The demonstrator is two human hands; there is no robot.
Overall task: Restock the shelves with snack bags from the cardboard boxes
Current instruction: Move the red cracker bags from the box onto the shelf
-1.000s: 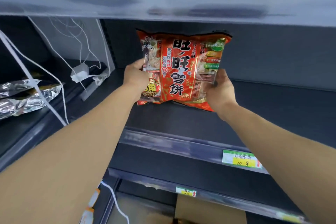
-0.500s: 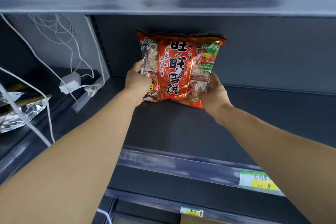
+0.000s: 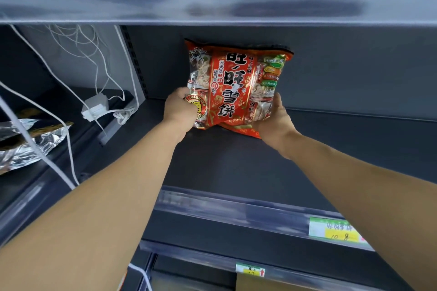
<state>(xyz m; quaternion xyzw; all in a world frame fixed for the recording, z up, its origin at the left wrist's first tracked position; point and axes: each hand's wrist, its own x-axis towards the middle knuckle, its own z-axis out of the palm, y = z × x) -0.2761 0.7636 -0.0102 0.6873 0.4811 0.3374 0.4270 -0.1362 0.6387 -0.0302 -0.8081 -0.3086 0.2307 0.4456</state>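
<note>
Because the bag [image 3: 236, 78] looks light, slick and full of brittle crackers, we judge its lower corners best: left grip [image 3: 180, 107] and right grip [image 3: 275, 121] each hold one there.

The snack bag [image 3: 236, 85] is red-orange with large dark Chinese characters, green labels at its upper right, and clear patches showing wrapped crackers. It stands upright between the two hands. The left hand [image 3: 181, 107] grips its lower left corner and the right hand [image 3: 274, 118] its lower right. Its bottom edge sits at the dark shelf [image 3: 236, 168], deep beyond both hands.
</note>
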